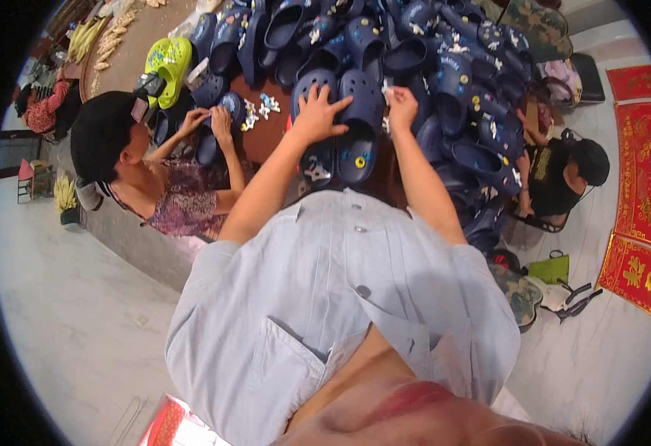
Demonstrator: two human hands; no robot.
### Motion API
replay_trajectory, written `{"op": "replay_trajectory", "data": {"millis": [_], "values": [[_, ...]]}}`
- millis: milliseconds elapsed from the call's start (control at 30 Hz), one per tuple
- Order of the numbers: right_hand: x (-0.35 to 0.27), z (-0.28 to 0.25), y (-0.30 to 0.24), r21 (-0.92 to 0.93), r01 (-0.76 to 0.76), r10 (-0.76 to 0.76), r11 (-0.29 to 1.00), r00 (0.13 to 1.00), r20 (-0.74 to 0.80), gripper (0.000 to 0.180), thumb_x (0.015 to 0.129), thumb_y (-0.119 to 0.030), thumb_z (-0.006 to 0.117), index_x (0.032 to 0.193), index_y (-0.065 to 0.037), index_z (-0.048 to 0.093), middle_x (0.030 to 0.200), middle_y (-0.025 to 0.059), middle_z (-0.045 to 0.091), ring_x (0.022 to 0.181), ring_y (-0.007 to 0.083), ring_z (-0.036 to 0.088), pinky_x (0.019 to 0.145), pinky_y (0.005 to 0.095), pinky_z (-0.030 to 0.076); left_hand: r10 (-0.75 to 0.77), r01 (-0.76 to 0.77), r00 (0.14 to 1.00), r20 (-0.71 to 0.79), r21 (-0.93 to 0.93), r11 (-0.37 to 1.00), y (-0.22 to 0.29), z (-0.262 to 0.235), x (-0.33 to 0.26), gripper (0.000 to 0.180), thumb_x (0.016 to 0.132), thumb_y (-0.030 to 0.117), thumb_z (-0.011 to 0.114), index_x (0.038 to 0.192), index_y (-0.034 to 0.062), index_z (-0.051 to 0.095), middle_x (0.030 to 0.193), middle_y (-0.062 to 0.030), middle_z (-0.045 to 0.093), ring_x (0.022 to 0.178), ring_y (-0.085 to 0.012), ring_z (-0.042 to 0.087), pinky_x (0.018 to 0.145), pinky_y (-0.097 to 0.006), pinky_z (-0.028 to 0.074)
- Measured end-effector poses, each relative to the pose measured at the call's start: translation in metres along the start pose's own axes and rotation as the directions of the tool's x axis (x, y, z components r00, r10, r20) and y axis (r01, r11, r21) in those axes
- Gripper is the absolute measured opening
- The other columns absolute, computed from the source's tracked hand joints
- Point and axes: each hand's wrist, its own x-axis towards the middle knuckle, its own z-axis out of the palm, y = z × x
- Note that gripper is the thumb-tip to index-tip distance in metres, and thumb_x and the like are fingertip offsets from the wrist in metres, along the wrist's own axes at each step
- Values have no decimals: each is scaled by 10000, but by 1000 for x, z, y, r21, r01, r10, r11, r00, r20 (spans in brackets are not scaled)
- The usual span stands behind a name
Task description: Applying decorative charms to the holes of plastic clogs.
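A pair of navy clogs stands side by side before me: the left clog (313,79) and the right clog (360,108). My left hand (318,117) lies spread over them, its palm on the left clog and its fingertips reaching the right one. Just right of the pair, my right hand (402,110) pinches a small white charm (387,88) between thumb and fingers. A round yellow charm (360,161) shows inside the heel of the right clog. Loose white and coloured charms (268,105) lie on the brown table (270,145) to the left.
Many navy clogs (455,89) are heaped along the back and right. A lime-green clog (168,67) sits at the back left. One co-worker (180,197) handles a clog on my left; another person (552,175) sits at the right. Maize cobs (110,44) lie farther back.
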Motion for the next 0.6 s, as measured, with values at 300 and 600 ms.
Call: {"op": "replay_trajectory", "data": {"millis": [300, 600], "values": [[5, 19, -44, -271, 263, -250, 926, 965, 80, 103, 780, -56, 700, 875, -19, 688, 826, 95, 676, 776, 231, 635, 707, 336, 487, -23, 23, 1000, 1, 15, 1000, 1, 2, -2, 714, 708, 492, 750, 1367, 373, 505, 1399, -221, 388, 1327, -450, 306, 999, -627, 306], [2, 29, -46, -360, 681, -547, 638, 730, 410, 135, 759, 8, 672, 887, -31, 658, 930, 106, 655, 913, 307, 598, 811, 397, 482, -27, 27, 1000, 10, -5, 1000, 0, 2, 1, 710, 714, 492, 748, 1368, 368, 501, 1422, -204, 369, 1349, -462, 277, 1016, -654, 283]]}}
